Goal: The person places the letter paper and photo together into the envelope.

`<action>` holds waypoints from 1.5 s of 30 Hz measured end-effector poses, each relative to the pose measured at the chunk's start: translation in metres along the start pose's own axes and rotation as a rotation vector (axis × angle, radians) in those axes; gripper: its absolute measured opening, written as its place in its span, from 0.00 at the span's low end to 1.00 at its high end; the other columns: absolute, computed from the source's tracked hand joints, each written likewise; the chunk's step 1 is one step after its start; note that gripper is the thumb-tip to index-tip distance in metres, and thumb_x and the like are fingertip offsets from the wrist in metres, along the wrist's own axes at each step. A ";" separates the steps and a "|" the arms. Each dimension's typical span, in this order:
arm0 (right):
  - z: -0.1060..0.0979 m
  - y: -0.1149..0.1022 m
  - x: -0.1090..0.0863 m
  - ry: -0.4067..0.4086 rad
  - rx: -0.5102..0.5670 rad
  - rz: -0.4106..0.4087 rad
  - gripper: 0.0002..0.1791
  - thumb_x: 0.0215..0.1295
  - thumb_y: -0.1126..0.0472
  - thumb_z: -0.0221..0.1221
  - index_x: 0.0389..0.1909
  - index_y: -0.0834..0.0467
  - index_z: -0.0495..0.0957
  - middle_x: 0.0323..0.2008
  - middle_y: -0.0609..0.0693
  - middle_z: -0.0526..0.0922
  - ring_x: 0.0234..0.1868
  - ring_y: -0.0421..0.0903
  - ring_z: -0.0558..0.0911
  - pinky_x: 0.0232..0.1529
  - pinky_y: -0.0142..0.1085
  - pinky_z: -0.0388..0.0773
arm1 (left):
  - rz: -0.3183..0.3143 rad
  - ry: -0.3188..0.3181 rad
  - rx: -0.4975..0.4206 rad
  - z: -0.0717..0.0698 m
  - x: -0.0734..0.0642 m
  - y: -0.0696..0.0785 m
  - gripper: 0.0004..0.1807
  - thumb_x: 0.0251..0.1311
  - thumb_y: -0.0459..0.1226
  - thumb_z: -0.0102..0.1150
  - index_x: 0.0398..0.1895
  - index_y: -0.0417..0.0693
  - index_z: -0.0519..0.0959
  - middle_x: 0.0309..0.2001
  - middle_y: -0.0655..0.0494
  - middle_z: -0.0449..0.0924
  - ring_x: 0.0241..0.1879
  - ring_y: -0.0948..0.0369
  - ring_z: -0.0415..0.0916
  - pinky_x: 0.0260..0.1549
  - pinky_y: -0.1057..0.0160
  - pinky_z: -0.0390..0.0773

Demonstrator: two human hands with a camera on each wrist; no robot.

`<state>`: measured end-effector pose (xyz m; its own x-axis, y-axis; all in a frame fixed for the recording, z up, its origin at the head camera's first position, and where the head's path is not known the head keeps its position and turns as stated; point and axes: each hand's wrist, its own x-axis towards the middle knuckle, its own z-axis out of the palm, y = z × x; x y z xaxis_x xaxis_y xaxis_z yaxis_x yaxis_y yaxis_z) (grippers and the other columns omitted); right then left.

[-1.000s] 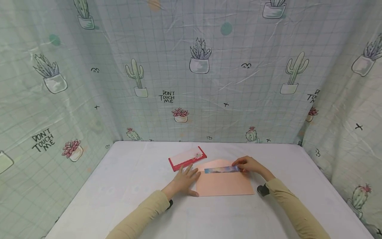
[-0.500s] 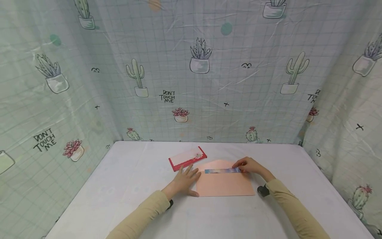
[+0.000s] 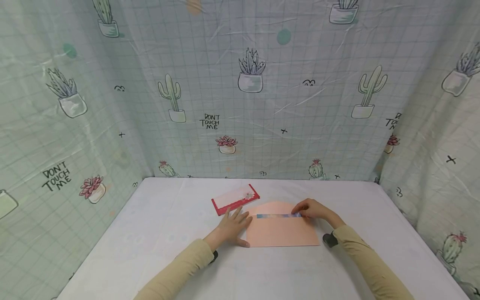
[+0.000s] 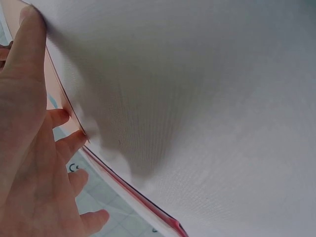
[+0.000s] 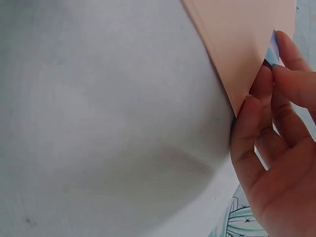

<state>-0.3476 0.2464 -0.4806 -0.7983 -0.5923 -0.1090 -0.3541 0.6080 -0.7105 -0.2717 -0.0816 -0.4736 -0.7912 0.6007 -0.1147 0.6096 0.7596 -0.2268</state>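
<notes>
A peach envelope (image 3: pixel 281 232) lies on the table with its flap spread away from the person. Only a thin strip of a blue, patterned card (image 3: pixel 273 216) shows above the envelope's pocket edge; the rest is hidden inside. My right hand (image 3: pixel 314 208) pinches the card's right end between thumb and finger, and in the right wrist view another fingertip touches the envelope's corner. On the envelope's left edge rests my left hand (image 3: pixel 230 228), fingers spread and thumb at the lower left corner. Just beyond its fingertips lies a red-bordered envelope (image 3: pixel 235 199) with a pale front and a flower print.
The white table (image 3: pixel 180 266) extends around the envelopes. Behind and beside it hangs a cloth (image 3: pixel 210 62) printed with cacti. A dark wrist device (image 3: pixel 330 240) sits at the right sleeve.
The blue card has slid down toward the person into the peach envelope, so its visible strip is thinner. My right hand has lowered slightly with it; the left hand stays in place.
</notes>
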 end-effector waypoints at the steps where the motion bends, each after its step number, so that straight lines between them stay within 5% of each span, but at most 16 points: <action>1: 0.000 0.000 0.000 -0.005 -0.003 -0.005 0.16 0.54 0.73 0.48 0.40 0.64 0.79 0.31 0.55 0.79 0.20 0.36 0.66 0.22 0.28 0.65 | 0.001 -0.001 -0.002 0.000 0.000 0.000 0.48 0.42 0.69 0.49 0.66 0.55 0.57 0.67 0.55 0.56 0.68 0.50 0.48 0.61 0.43 0.54; 7: 0.001 -0.001 0.000 -0.026 -0.047 -0.051 0.14 0.57 0.71 0.47 0.39 0.62 0.80 0.40 0.58 0.81 0.26 0.35 0.69 0.28 0.27 0.67 | 0.002 -0.009 0.002 -0.002 -0.001 0.001 0.48 0.43 0.69 0.48 0.66 0.55 0.57 0.67 0.55 0.56 0.68 0.50 0.48 0.61 0.43 0.54; 18: 0.005 -0.005 -0.001 0.033 -0.118 -0.036 0.16 0.54 0.74 0.46 0.36 0.60 0.81 0.38 0.55 0.82 0.37 0.43 0.75 0.38 0.34 0.72 | 0.006 0.013 0.021 -0.003 -0.001 0.000 0.47 0.43 0.69 0.49 0.65 0.55 0.58 0.66 0.55 0.57 0.68 0.50 0.49 0.61 0.43 0.55; 24: 0.014 -0.015 -0.004 0.111 -0.228 -0.027 0.12 0.54 0.72 0.49 0.33 0.58 0.79 0.32 0.49 0.79 0.33 0.40 0.72 0.36 0.34 0.70 | 0.013 0.017 0.014 -0.004 -0.002 -0.001 0.48 0.43 0.69 0.49 0.65 0.54 0.58 0.67 0.54 0.57 0.68 0.50 0.49 0.60 0.42 0.55; 32: 0.029 -0.034 -0.005 0.207 -0.518 -0.104 0.06 0.55 0.68 0.52 0.29 0.58 0.77 0.26 0.48 0.74 0.29 0.44 0.72 0.32 0.36 0.71 | 0.014 0.016 -0.012 0.001 0.000 -0.003 0.48 0.42 0.69 0.49 0.65 0.55 0.57 0.67 0.55 0.57 0.68 0.50 0.48 0.61 0.42 0.54; 38: 0.044 -0.048 0.000 0.209 -0.610 -0.049 0.03 0.58 0.62 0.54 0.32 0.56 0.75 0.29 0.47 0.73 0.31 0.44 0.71 0.29 0.37 0.69 | 0.027 0.044 -0.059 0.018 0.006 -0.007 0.49 0.42 0.73 0.41 0.67 0.58 0.53 0.68 0.57 0.53 0.70 0.51 0.42 0.62 0.39 0.47; 45: 0.059 -0.059 0.008 0.189 -0.682 0.036 0.11 0.61 0.52 0.52 0.40 0.52 0.74 0.30 0.46 0.70 0.33 0.44 0.67 0.32 0.40 0.66 | 0.002 0.004 -0.016 0.000 0.000 0.000 0.48 0.42 0.69 0.49 0.65 0.55 0.58 0.67 0.55 0.56 0.68 0.51 0.48 0.62 0.43 0.53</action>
<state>-0.3044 0.1739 -0.4806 -0.8640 -0.5016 0.0426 -0.5031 0.8575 -0.1077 -0.2716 -0.0822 -0.4738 -0.7895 0.6036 -0.1112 0.6122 0.7620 -0.2111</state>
